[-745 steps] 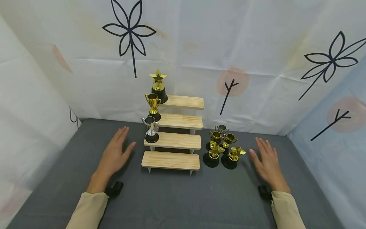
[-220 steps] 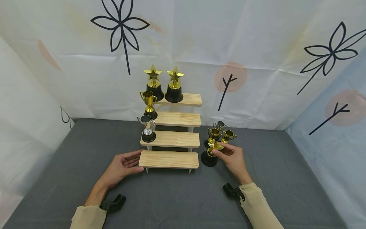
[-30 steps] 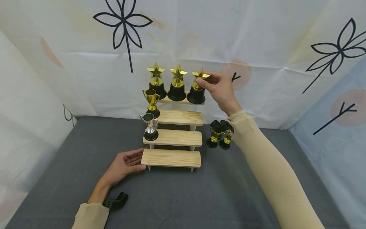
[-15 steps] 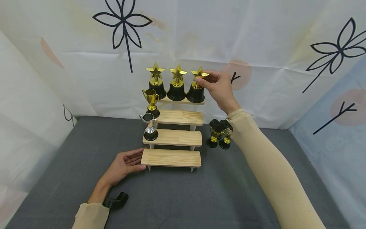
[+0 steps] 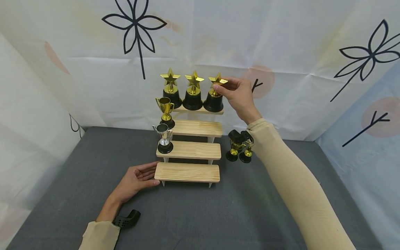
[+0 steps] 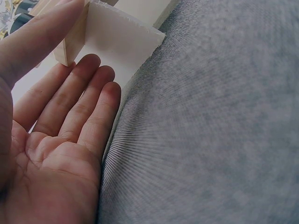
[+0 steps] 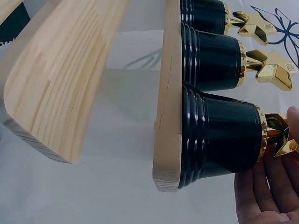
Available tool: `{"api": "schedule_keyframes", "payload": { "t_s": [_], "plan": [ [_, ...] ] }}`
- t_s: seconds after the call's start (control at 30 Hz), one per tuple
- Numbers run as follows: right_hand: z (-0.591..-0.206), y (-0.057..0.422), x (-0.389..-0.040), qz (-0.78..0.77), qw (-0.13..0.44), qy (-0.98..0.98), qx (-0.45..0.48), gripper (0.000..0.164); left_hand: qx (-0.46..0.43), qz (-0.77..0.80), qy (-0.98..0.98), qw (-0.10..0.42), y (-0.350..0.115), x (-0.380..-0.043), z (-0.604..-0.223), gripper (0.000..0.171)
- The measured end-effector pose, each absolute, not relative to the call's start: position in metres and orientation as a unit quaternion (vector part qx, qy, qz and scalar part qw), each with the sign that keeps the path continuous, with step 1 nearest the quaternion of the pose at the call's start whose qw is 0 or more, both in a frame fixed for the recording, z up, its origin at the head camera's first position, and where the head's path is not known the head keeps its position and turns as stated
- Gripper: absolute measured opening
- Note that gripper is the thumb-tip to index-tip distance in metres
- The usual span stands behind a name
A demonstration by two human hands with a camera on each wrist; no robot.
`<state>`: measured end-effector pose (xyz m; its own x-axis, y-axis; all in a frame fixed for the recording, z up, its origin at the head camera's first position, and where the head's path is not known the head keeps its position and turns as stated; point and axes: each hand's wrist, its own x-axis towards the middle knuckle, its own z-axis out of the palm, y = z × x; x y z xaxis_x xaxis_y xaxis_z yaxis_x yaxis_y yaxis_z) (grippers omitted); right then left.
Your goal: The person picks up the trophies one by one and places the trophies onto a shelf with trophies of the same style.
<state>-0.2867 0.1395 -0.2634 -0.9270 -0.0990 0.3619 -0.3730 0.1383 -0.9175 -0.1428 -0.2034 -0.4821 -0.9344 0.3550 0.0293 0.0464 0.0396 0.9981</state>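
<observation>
On the top step of a wooden four-step stand (image 5: 187, 172), my right hand (image 5: 242, 95) pinches the rightmost gold star trophy (image 5: 213, 103) by its star and stem. Its black base sits flat on the plank in the right wrist view. Two more star trophies, a middle one (image 5: 192, 100) and a left one (image 5: 172, 98), share that step. Below them stand a gold cup trophy (image 5: 166, 110) on the second step and a silver cup trophy (image 5: 164, 139) on the third, both at the left end. With fingers nearly straight, my left hand (image 5: 134, 182) touches the bottom step's left end.
Right of the stand, cup trophies (image 5: 246, 157) stand on the grey tabletop (image 5: 187, 218), partly hidden behind the right wrist's black camera (image 5: 236, 136). A patterned white cloth (image 5: 281, 34) hangs close behind the stand.
Since the oldest frame, two star trophies have gone from the table to the top step. Over the last second the rightmost one shifted slightly left; the left hand stays put.
</observation>
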Motion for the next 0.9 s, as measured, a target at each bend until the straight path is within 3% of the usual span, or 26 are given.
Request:
{"api": "schedule_keyframes", "payload": {
  "t_s": [0.9],
  "plan": [
    [-0.269,0.16,-0.28,0.655,0.113,-0.73,0.161,0.039,0.136,0.679,0.712,0.118,-0.203,-0.143,-0.48,0.077]
  ]
}}
